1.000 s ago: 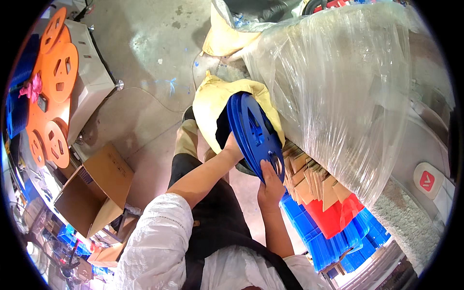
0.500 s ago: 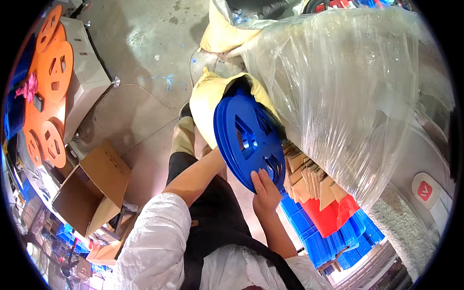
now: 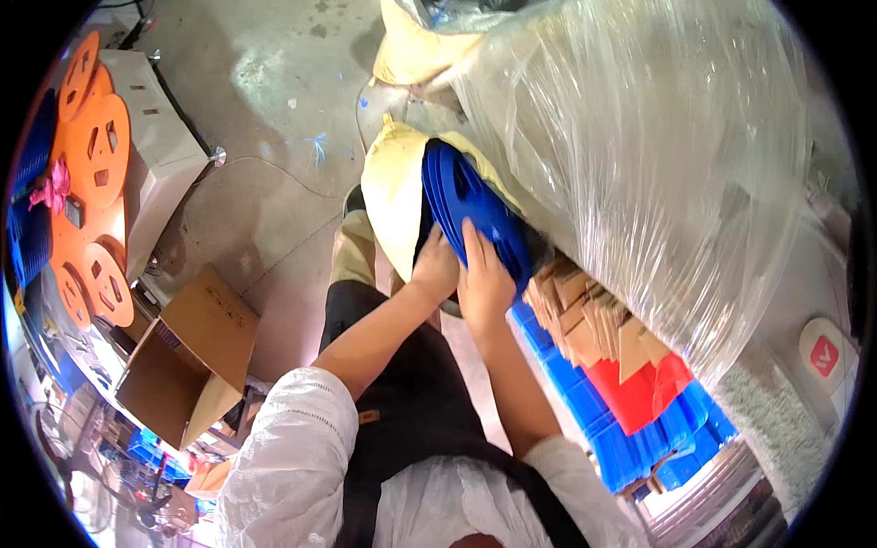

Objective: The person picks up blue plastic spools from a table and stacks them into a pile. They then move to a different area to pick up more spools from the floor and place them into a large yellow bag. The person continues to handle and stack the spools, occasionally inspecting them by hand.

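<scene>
A stack of blue plastic reel discs (image 3: 498, 228) with cut-out slots sits tilted, mostly inside the mouth of a yellow sack (image 3: 391, 187). My right hand (image 3: 486, 279) grips the near part of the stack, its fingers stretched over the top disc's face. Close beside it, my left hand (image 3: 437, 267) is curled at the stack's lower left edge, by the sack's rim. Its fingertips are partly hidden between sack and discs. The far ends of the discs lie within the sack.
A large load under clear plastic wrap (image 3: 639, 173) stands to the right. Cardboard pieces (image 3: 594, 324), a red sheet (image 3: 630, 393) and blue crates (image 3: 603, 438) lie below it. On the left are orange discs (image 3: 96, 155), a grey cabinet (image 3: 155, 137) and an open cardboard box (image 3: 206, 333).
The blue discs have gone farther into the yellow sack. My right hand has moved up and left with them. My left hand, hidden behind the stack before, now shows at its lower edge.
</scene>
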Action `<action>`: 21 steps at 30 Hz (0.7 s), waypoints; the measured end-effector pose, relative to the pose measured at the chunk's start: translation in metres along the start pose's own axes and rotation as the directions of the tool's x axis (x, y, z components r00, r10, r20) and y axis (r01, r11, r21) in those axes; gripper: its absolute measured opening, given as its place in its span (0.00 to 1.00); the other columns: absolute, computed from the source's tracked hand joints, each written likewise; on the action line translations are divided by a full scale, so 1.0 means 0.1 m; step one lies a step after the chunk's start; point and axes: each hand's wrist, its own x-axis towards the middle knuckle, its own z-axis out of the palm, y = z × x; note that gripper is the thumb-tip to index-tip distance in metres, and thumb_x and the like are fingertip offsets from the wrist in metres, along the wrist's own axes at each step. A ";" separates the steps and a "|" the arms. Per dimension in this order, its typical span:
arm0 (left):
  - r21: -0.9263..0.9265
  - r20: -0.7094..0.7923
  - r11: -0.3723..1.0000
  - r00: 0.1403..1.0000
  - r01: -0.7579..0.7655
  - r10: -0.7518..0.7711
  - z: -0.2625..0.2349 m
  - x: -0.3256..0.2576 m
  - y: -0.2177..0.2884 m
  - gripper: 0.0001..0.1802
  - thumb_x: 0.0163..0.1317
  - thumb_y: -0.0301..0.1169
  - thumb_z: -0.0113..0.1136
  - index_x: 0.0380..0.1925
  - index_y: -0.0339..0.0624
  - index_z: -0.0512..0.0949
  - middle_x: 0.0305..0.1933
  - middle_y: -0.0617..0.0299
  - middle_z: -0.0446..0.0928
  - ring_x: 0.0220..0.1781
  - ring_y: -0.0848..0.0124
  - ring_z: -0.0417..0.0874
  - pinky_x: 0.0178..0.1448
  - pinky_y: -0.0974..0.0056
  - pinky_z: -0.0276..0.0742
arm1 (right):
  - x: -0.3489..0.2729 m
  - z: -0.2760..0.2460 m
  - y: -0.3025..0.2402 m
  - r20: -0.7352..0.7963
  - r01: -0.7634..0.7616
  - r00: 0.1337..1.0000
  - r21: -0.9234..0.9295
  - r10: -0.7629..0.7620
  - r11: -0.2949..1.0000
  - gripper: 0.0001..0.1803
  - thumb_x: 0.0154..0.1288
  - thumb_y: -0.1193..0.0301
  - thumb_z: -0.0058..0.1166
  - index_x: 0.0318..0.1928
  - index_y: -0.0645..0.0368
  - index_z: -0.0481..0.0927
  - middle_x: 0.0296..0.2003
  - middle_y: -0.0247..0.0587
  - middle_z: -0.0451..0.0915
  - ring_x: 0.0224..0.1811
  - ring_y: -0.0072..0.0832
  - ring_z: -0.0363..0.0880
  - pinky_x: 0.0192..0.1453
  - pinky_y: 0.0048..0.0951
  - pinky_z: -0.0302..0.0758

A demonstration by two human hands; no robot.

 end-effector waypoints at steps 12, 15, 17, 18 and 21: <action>-0.186 -0.107 0.979 0.992 -0.087 0.068 -0.22 -0.04 -0.31 0.21 0.55 0.34 0.55 0.52 0.50 0.78 0.58 0.58 0.73 0.66 0.59 0.65 0.74 0.52 0.51 | -0.29 0.03 0.92 -0.299 -0.095 0.936 0.302 0.188 0.949 0.31 0.60 0.69 0.52 0.63 0.67 0.63 0.61 0.55 0.66 0.64 0.44 0.64 0.68 0.40 0.58; -0.118 0.076 0.989 0.992 -0.093 0.103 -0.40 0.07 -0.29 0.21 0.55 0.34 0.56 0.50 0.48 0.78 0.59 0.58 0.72 0.67 0.57 0.65 0.74 0.52 0.51 | -0.62 0.37 1.27 -0.131 -0.330 0.853 0.616 0.506 0.715 0.37 0.63 0.66 0.53 0.69 0.62 0.53 0.68 0.53 0.54 0.69 0.43 0.55 0.71 0.39 0.52; -0.125 -0.084 0.990 0.995 -0.069 0.059 -0.51 0.00 -0.25 0.22 0.54 0.32 0.57 0.51 0.46 0.76 0.62 0.55 0.69 0.67 0.56 0.64 0.73 0.51 0.53 | -0.67 0.51 1.35 0.065 -0.405 0.833 0.747 0.549 0.527 0.40 0.64 0.68 0.52 0.71 0.61 0.46 0.71 0.53 0.46 0.71 0.41 0.50 0.73 0.38 0.49; -0.087 -0.144 0.993 0.987 -0.082 0.069 -0.51 -0.05 -0.25 0.24 0.53 0.32 0.59 0.53 0.46 0.75 0.64 0.54 0.66 0.68 0.55 0.63 0.72 0.50 0.54 | -0.66 0.54 1.40 0.043 -0.385 0.850 0.731 0.524 0.564 0.42 0.64 0.69 0.52 0.72 0.61 0.43 0.72 0.52 0.44 0.72 0.41 0.47 0.73 0.38 0.48; -0.053 -0.109 0.993 0.989 -0.107 0.101 -0.59 -0.28 -0.17 0.28 0.51 0.33 0.61 0.56 0.48 0.72 0.65 0.53 0.65 0.69 0.55 0.62 0.71 0.48 0.54 | -0.47 0.50 1.51 -0.013 -0.331 0.879 0.704 0.477 0.629 0.50 0.61 0.74 0.53 0.72 0.59 0.32 0.73 0.51 0.37 0.75 0.40 0.36 0.75 0.37 0.41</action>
